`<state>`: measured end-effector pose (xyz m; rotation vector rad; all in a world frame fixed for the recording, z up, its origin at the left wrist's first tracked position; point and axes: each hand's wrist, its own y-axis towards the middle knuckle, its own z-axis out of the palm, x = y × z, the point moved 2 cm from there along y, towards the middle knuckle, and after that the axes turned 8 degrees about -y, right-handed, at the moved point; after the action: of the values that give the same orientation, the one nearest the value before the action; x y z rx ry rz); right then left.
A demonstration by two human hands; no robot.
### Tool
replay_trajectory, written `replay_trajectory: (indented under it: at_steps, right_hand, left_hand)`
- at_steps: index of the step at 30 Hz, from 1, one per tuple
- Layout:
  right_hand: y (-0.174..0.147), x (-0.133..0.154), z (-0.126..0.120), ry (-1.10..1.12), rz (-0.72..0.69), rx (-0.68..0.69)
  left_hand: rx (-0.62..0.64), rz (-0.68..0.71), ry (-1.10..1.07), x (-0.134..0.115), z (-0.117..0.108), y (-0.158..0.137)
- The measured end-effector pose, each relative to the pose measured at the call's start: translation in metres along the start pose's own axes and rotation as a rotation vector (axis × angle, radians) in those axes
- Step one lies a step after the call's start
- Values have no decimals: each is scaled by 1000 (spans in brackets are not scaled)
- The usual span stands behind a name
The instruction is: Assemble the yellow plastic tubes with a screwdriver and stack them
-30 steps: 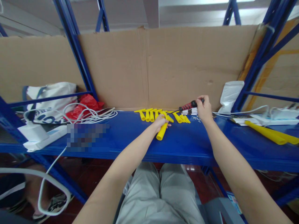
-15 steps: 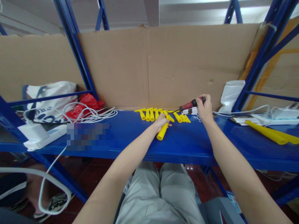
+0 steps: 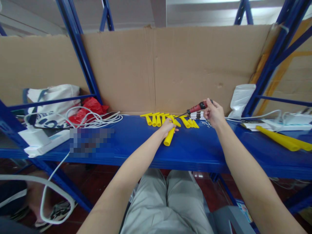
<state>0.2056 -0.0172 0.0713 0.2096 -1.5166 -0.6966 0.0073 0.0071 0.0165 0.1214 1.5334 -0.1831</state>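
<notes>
My left hand point(image 3: 167, 127) is wrapped round a yellow tapered plastic tube point(image 3: 170, 137), its wide open end toward me. In my right hand point(image 3: 214, 113) is the butt end of a screwdriver point(image 3: 195, 108) with a red and black handle. The thin shaft slopes down leftward to the far end of the held yellow piece; whether the tip sits in a screw is too small to tell. Behind my left hand several similar yellow pieces point(image 3: 154, 120) lie in a row. More yellow pieces point(image 3: 185, 123) lie to its right.
White-and-black sticks point(image 3: 197, 115) and tiny scattered parts point(image 3: 206, 123) lie near the cardboard wall point(image 3: 195, 65). Long yellow tubes point(image 3: 280, 138) rest at the right of the blue shelf point(image 3: 136, 143). Coiled white cable point(image 3: 107, 121), a red bag point(image 3: 91, 109) and a power strip point(image 3: 48, 144) occupy the left.
My right hand has shifted slightly right at the screwdriver's end, its fingers changing their grip on the handle. My left hand and the yellow tube stay in nearly the same place.
</notes>
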Motion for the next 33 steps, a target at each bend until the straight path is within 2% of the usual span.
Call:
replay_trajectory:
  at_steps: [3, 6, 12, 16, 20, 27, 33]
  right_hand:
    - [0, 2, 1, 76, 18, 70]
    - [2, 0, 1, 83, 9, 79]
    - [5, -4, -3, 40, -56, -93]
    - [5, -4, -3, 54, -51, -129]
    - [4, -2, -2, 71, -72, -94]
    - [3, 1, -2, 148, 22, 56]
    - [4, -1, -3, 146, -5, -10]
  left_hand:
    - [7, 0, -13, 0, 1, 0]
    - [7, -8, -18, -1, 0, -1]
    - [13, -13, -5, 0, 0, -1]
    - [17, -5, 1, 0, 0, 0]
    - [8, -8, 10, 2, -1, 2]
    - [6, -9, 9, 2, -3, 3]
    - [17, 1, 25, 1, -1, 1]
